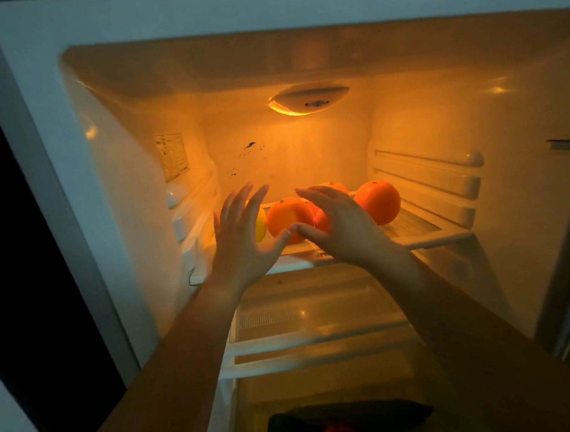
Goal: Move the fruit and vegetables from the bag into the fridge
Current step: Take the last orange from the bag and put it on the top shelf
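Nearest the camera, at the bottom of the fridge, dark produce lies in the crisper drawer (349, 420): a dark green shape and something red beside it, too dim to name. Above it runs an empty glass shelf (313, 315) with a white front rail.

Both bare forearms reach up over that shelf to the upper shelf (433, 235). The left hand (242, 236) is held flat and open, fingers spread and pointing up, its thumb just at the lower front of the nearest orange (287, 220). The right hand (339, 225) arches over the fruit with fingers loosely spread, and its thumb meets the same orange from the other side. Neither grip closes on anything; I judge the hands are settling or releasing fruit on the shelf, so this is the placing step.

Behind the left hand a yellow fruit (261, 228) shows as a sliver. A red fruit (321, 219) peeks out under the right palm. Farther back sit another orange (378, 201) and, mostly hidden, one more (332, 186).

The bag is out of view, so how much remains cannot be told. The next move likely calls for drawing both hands back without nudging the round fruit, which could roll toward the shelf edge.

On the left wall a label (172, 156) carries print too small to read. A lamp housing (308, 98) glows at the back ceiling.
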